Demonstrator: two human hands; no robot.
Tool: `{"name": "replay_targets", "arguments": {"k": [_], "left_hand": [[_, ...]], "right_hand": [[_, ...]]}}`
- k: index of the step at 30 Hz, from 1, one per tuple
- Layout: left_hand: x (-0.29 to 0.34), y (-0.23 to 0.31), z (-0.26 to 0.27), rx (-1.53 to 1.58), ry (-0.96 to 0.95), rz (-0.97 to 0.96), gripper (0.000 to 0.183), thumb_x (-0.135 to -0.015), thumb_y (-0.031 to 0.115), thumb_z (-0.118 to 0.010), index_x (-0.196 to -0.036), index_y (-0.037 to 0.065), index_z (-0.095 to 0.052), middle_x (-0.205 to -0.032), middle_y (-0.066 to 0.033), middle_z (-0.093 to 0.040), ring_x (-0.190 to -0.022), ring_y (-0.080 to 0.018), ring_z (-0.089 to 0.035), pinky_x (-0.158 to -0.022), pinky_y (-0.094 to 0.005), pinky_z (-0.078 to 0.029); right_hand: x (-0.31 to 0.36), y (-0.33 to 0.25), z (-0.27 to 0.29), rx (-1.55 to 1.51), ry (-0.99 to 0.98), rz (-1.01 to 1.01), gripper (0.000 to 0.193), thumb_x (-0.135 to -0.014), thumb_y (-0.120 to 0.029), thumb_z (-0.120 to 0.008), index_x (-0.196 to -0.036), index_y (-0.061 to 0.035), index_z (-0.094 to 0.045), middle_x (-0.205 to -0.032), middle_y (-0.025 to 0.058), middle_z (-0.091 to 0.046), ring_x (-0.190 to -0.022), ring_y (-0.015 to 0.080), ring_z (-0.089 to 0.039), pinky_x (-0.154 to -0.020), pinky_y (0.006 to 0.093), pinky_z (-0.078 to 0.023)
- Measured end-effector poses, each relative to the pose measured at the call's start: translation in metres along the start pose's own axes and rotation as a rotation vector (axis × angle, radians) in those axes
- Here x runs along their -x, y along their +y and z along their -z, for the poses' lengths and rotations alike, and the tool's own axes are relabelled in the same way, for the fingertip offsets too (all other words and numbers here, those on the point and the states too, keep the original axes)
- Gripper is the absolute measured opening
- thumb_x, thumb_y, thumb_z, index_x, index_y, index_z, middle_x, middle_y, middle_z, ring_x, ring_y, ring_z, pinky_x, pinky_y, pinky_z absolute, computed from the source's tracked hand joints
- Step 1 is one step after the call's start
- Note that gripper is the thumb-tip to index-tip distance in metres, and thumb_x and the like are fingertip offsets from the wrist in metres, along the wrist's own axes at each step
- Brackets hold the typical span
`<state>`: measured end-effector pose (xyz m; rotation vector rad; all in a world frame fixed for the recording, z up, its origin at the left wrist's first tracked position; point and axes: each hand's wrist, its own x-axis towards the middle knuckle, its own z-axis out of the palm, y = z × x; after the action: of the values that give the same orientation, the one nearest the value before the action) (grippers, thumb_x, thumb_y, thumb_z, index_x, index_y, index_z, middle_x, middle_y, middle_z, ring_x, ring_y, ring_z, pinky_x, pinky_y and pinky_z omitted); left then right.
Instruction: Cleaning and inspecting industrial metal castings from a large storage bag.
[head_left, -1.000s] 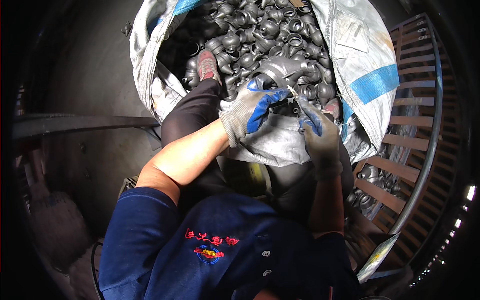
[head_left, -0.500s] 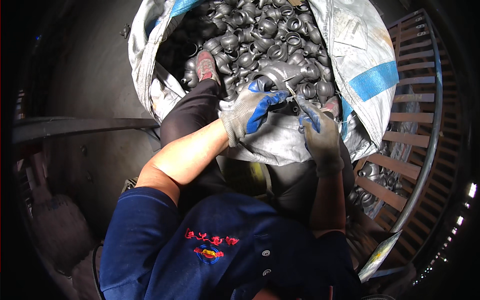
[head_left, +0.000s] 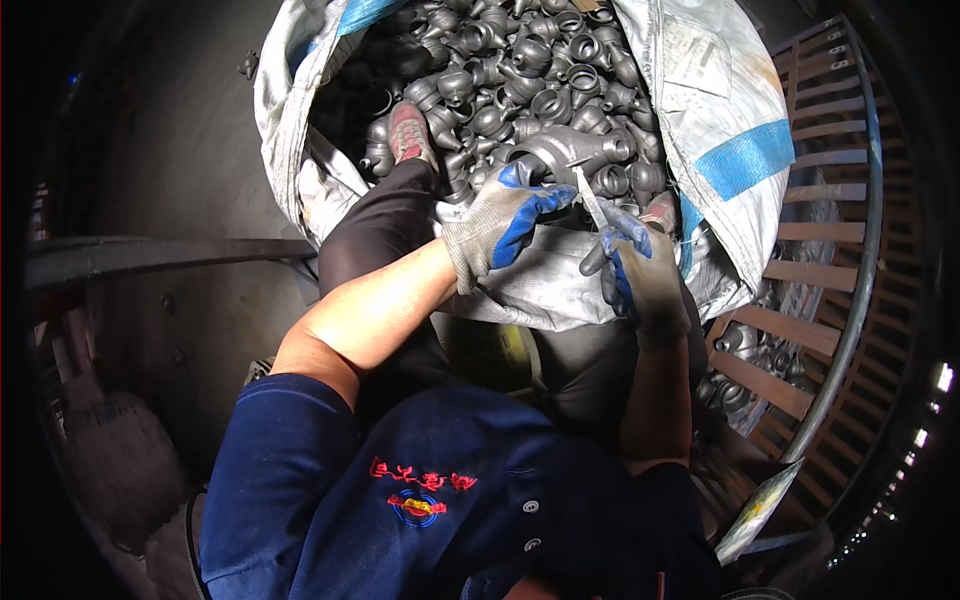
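Note:
My left hand [head_left: 498, 222], in a grey glove with blue fingers, grips a grey metal pipe fitting [head_left: 565, 152] over the edge of a big white bulk sack [head_left: 735, 120]. My right hand [head_left: 638, 268], gloved the same way, holds a thin white stick-like marker [head_left: 590, 198] whose tip touches the fitting. The sack is filled with several similar dark grey cast fittings [head_left: 520, 70]. My foot in a reddish shoe [head_left: 408, 130] rests inside the sack among the fittings.
A round rust-brown metal cage basket [head_left: 810, 300] stands at the right, with more fittings [head_left: 735, 370] at its bottom. A dark metal bar [head_left: 150, 255] crosses the left side over a dim floor.
The fitting has been turned slightly in my left hand, and my right hand with the marker has shifted a little along it. The sack has not moved.

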<state>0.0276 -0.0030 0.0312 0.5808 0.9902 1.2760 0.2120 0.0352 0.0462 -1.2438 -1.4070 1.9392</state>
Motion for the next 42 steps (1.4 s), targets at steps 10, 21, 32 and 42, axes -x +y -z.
{"name": "replay_targets", "arguments": {"k": [10,21,32,42], "left_hand": [[-0.004,-0.004,0.01,-0.071,-0.039,0.002,0.018,-0.086,0.004,-0.052,-0.103,-0.001,-0.056,-0.097,-0.0063,-0.06,-0.09,-0.0119,-0.059,-0.077,-0.0264,-0.049],[-0.006,-0.009,0.018,-1.023,-0.119,-0.475,0.024,-0.078,0.0,-0.051,-0.102,-0.003,-0.058,-0.094,-0.0104,-0.062,-0.085,-0.0197,-0.061,-0.076,-0.0296,-0.049],[-0.007,-0.004,-0.004,-0.242,-0.073,-0.037,0.006,-0.079,0.005,-0.062,-0.084,0.002,-0.063,-0.074,-0.0015,-0.061,-0.066,-0.0071,-0.057,-0.06,-0.0227,-0.047],[-0.014,-0.024,0.006,-0.446,-0.085,-0.196,0.012,-0.083,0.009,-0.059,-0.092,0.001,-0.061,-0.074,-0.0019,-0.06,-0.067,-0.0072,-0.055,-0.06,-0.0223,-0.046]], "right_hand": [[0.005,-0.006,0.002,0.004,-0.007,-0.054,0.035,-0.084,0.0,-0.044,-0.119,0.0057,-0.048,-0.062,0.0063,-0.058,-0.044,0.0033,-0.044,-0.041,0.0175,-0.035],[0.007,0.007,0.015,-0.203,0.143,0.191,0.031,-0.084,-0.007,-0.05,-0.113,0.0054,-0.054,-0.067,0.0022,-0.056,-0.05,0.0021,-0.042,-0.046,0.0151,-0.032],[0.003,0.011,0.008,-0.133,0.177,0.308,0.039,-0.076,0.003,-0.061,-0.114,0.0056,-0.053,-0.091,0.0053,-0.06,-0.075,0.0057,-0.054,-0.066,0.0184,-0.044],[0.007,0.006,-0.004,0.096,0.168,0.389,0.048,-0.073,0.003,-0.068,-0.117,0.006,-0.05,-0.101,0.007,-0.058,-0.085,0.009,-0.055,-0.073,0.022,-0.046]]}}
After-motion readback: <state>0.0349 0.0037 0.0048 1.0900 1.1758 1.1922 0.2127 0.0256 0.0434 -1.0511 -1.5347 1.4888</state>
